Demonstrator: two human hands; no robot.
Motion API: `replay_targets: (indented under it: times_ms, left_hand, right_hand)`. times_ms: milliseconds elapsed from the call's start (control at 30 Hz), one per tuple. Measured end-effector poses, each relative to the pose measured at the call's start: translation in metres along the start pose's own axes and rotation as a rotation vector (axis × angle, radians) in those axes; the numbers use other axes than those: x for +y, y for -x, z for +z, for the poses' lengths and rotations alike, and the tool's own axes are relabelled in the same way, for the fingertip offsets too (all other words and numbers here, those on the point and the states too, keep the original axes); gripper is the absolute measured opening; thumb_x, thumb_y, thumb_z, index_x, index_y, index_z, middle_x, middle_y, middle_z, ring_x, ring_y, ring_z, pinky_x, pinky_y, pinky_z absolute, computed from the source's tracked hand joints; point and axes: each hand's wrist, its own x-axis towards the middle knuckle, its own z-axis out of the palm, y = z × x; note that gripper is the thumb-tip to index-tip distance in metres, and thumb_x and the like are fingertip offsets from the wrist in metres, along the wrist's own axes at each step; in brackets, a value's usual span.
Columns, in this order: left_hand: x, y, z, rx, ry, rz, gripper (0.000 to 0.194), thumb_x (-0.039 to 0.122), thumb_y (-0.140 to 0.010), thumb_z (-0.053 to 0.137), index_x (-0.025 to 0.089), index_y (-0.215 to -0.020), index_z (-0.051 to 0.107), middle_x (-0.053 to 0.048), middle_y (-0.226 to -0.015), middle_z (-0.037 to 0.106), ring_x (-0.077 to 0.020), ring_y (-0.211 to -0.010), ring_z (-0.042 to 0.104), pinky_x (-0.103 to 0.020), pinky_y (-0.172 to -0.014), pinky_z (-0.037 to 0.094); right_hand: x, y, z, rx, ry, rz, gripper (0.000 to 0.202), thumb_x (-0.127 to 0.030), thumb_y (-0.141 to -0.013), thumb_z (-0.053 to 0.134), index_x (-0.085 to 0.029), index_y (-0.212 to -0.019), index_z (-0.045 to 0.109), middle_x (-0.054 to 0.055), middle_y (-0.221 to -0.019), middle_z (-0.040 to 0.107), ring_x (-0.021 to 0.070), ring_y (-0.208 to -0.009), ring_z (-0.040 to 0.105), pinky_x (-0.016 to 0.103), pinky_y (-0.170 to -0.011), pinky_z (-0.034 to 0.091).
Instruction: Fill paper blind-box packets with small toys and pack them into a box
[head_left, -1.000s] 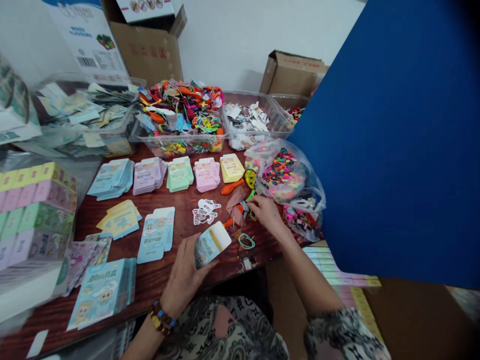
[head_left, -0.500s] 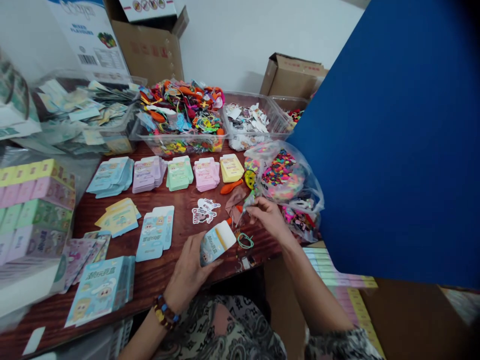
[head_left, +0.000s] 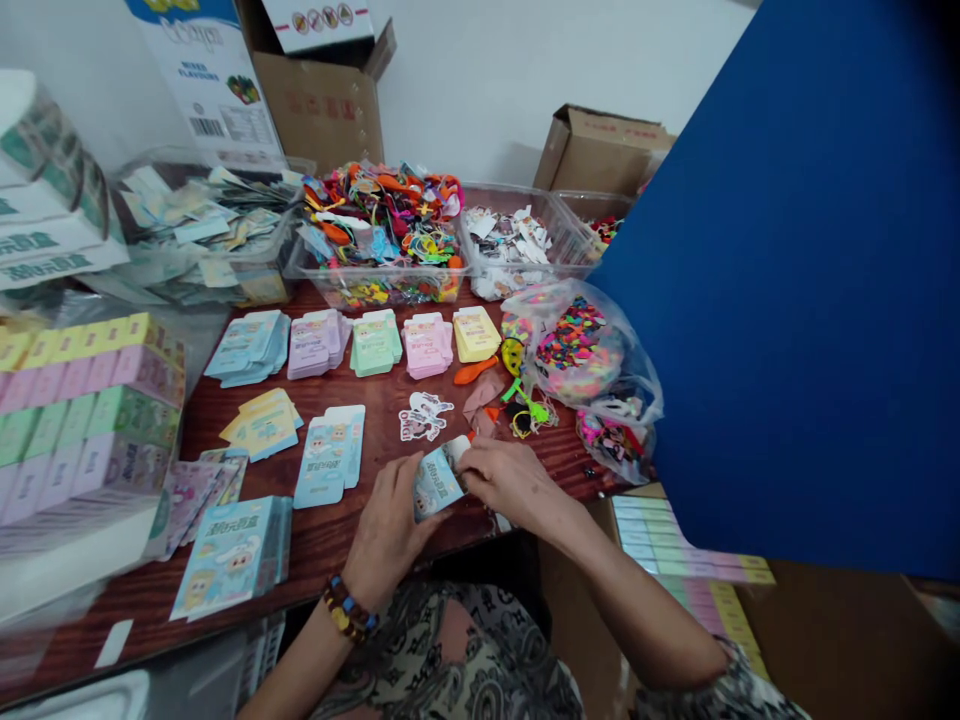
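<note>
My left hand (head_left: pixel 391 515) is wrapped round a small light-blue carton (head_left: pixel 437 484), tilted over the table's front edge. At the carton's flap end, the fingers of my right hand (head_left: pixel 506 480) are pinched together; whatever they grip is hidden behind them. Just beyond lie white cut-out stickers (head_left: pixel 425 416), pinkish-brown limp pieces (head_left: pixel 484 395), an orange balloon (head_left: pixel 476 371) and a bright green plastic toy (head_left: pixel 531 405). To the left, flat blue cartons (head_left: pixel 330 455) rest on the wood.
Five stacks of flat cartons, including a green stack (head_left: pixel 376 343), line the table's middle. Behind stand clear bins, one heaped with colourful trinkets (head_left: pixel 382 215). Clear bags of small pieces (head_left: pixel 574 345) sit right, beside a large blue panel (head_left: pixel 787 300). Filled boxes (head_left: pixel 97 420) stand left.
My right hand has come left from the small toys to the carton's open end. The green toy is now uncovered. The whole view has shifted slightly.
</note>
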Motion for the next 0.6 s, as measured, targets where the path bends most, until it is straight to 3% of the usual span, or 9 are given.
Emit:
replay_targets:
  times_ms: [100,233,400,533,600]
  left_hand:
    - [0.002,0.0,-0.001,-0.006,-0.051,0.029,0.069,0.029,-0.081,0.071,0.022,-0.141,0.036,-0.012,-0.124,0.053,-0.0314,-0.117,0.053,-0.049,-0.099,0.048]
    - [0.003,-0.001,-0.003,-0.027,-0.007,0.023,0.068,0.029,-0.082,0.072,0.023,-0.139,0.036,-0.011,-0.125,0.053,-0.0304,-0.118,0.053,-0.049,-0.101,0.047]
    - [0.002,-0.004,-0.006,-0.023,0.069,-0.05,0.063,0.032,-0.082,0.072,0.021,-0.135,0.039,-0.011,-0.122,0.053,-0.0292,-0.116,0.054,-0.048,-0.099,0.047]
    - [0.004,-0.006,-0.002,-0.019,0.082,-0.041,0.065,0.034,-0.082,0.072,0.021,-0.136,0.038,-0.011,-0.122,0.053,-0.0285,-0.116,0.053,-0.047,-0.1,0.047]
    - [0.004,-0.007,0.0,-0.011,0.085,-0.02,0.066,0.034,-0.082,0.073,0.022,-0.137,0.037,-0.011,-0.123,0.053,-0.0286,-0.117,0.053,-0.046,-0.1,0.047]
  right_hand:
    - [0.0,-0.01,-0.002,-0.084,-0.033,-0.045,0.017,-0.013,-0.083,0.058,-0.021,-0.076,0.072,0.001,-0.079,0.066,0.0138,-0.071,0.056,0.025,-0.059,0.03]
    - [-0.001,-0.02,0.002,-0.027,-0.269,0.019,0.022,-0.013,-0.084,0.054,-0.02,-0.076,0.074,-0.001,-0.071,0.067,0.0133,-0.068,0.057,0.024,-0.062,0.035]
    - [0.003,-0.011,0.008,0.001,-0.64,0.071,0.026,-0.021,-0.09,0.05,-0.022,-0.099,0.075,-0.001,-0.084,0.074,0.0146,-0.073,0.064,0.025,-0.07,0.048]
    - [0.003,-0.001,0.013,0.198,-0.695,0.155,0.029,-0.03,-0.092,0.052,-0.02,-0.112,0.07,0.004,-0.101,0.076,0.0188,-0.09,0.069,0.031,-0.081,0.052]
    - [0.0,0.002,0.014,0.186,-0.641,0.111,0.035,-0.023,-0.092,0.049,-0.019,-0.124,0.063,0.006,-0.106,0.075,0.0197,-0.096,0.069,0.032,-0.086,0.052]
